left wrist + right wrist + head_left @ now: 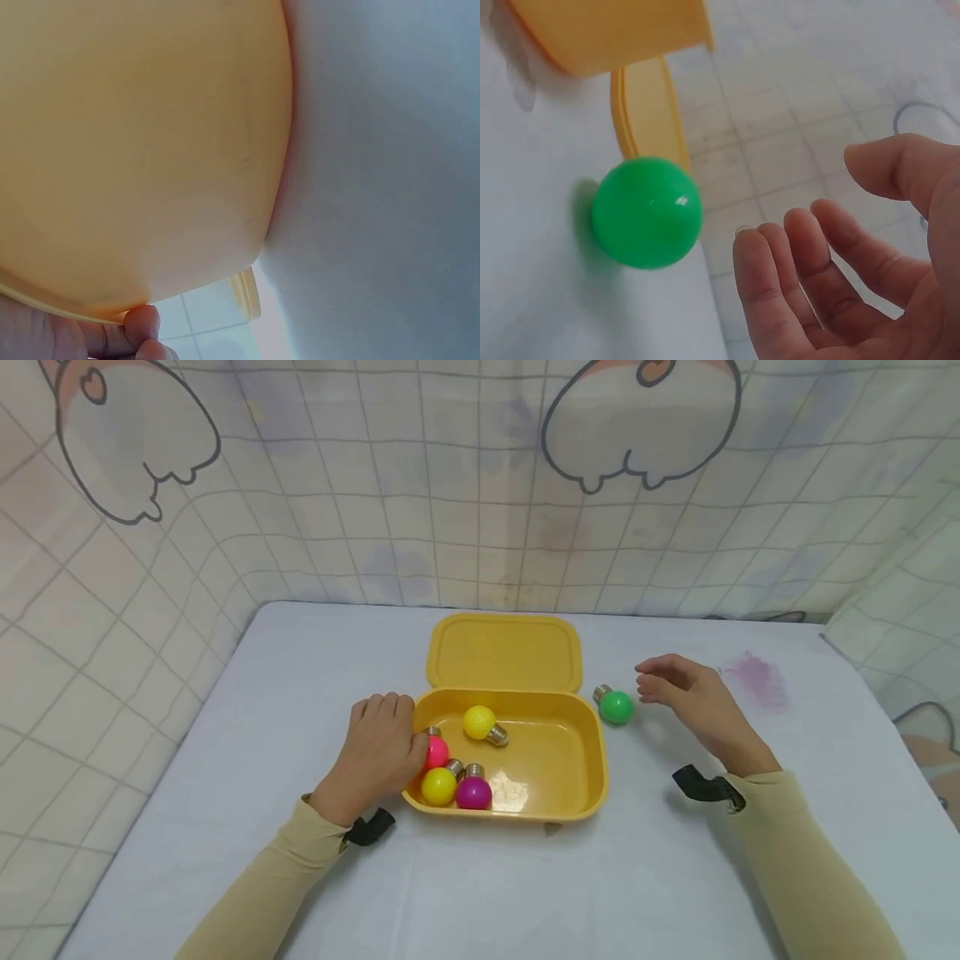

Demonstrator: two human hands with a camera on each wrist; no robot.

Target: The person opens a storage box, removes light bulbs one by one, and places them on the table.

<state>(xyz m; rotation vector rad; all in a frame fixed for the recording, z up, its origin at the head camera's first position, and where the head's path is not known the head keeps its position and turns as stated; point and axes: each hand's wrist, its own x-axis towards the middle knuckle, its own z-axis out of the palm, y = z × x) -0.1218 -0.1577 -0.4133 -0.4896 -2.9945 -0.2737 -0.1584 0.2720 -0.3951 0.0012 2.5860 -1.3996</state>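
A yellow plastic box [555, 752] stands on the table with its lid [506, 652] folded back behind it. My left hand [382, 743] grips the box's left rim, thumb on the inner side; its fingertips [142, 326] show at the rim in the left wrist view. Inside lie a pink bulb [437, 752], a yellow bulb [438, 787] and a purple bulb [474, 792] at the left, with another yellow bulb [479, 722] farther back. Right of the box, a green bulb [617, 707] rests on the table. Beside it hovers my right hand [693, 702], fingers loosely bent, holding nothing.
A white cloth covers the table [510, 893], with a pinkish stain [757, 681] at the back right. Behind and at the sides hangs a grid-patterned curtain [480, 527]. A dark cable [933, 708] shows at the far right.
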